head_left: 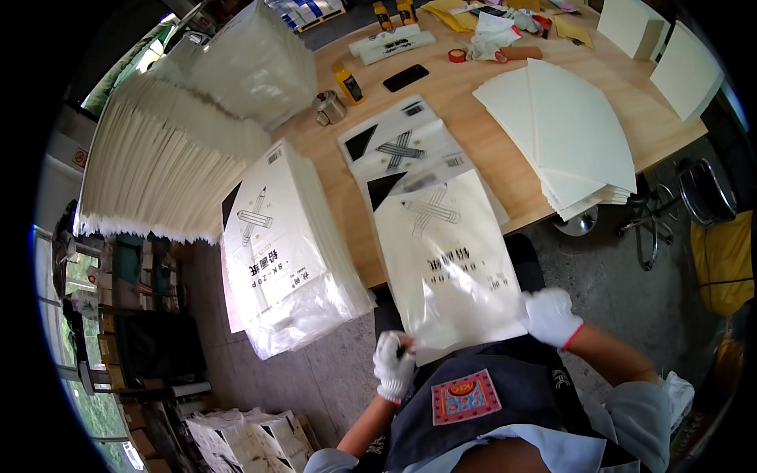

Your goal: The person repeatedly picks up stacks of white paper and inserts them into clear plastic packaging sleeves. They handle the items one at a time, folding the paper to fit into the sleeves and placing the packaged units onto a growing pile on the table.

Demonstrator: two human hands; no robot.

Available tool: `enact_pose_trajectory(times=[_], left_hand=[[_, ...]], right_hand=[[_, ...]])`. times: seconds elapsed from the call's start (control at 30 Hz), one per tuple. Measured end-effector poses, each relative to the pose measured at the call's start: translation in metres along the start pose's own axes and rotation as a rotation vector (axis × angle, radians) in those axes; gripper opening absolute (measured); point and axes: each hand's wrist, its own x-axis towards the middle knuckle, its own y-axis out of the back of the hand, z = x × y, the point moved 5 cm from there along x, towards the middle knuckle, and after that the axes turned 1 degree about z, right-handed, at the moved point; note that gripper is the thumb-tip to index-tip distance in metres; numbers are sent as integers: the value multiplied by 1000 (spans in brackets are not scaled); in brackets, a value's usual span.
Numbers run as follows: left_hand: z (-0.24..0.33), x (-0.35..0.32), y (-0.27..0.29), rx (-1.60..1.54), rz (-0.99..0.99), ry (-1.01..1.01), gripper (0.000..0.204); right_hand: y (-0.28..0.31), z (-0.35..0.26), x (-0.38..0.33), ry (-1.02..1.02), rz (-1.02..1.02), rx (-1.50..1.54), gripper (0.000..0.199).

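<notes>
The pad of paper (pixel 445 252) in its clear bag lies on the near edge of the table (pixel 489 142), hanging over it toward the person, so the open end is easy to reach. The left hand (pixel 393 364) is closed on one corner of the bag's loose end, and the right hand (pixel 550 317) pinches the other corner. Together they keep the plastic flat. A pile of bagged pads (pixel 288 244) sits just to the left, and blank sheets (pixel 564 138) fan out on the right.

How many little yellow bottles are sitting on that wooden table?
3. One yellow bottle stands beside the small metal cup and the black phone. Two more stand at the table's far edge. Others may be hidden among the clutter there.
</notes>
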Motion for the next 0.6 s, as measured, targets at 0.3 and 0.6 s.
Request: enact_pose_trajectory(times=[0.3,0.6], left_hand=[[9,-19,-9,-131,-194,-96,24],[-82,39,-17,-38,198,235,21]], right_hand=[[-25,-19,-26,163,-223,86,25],[-38,3,17,-18,-183,433,30]])
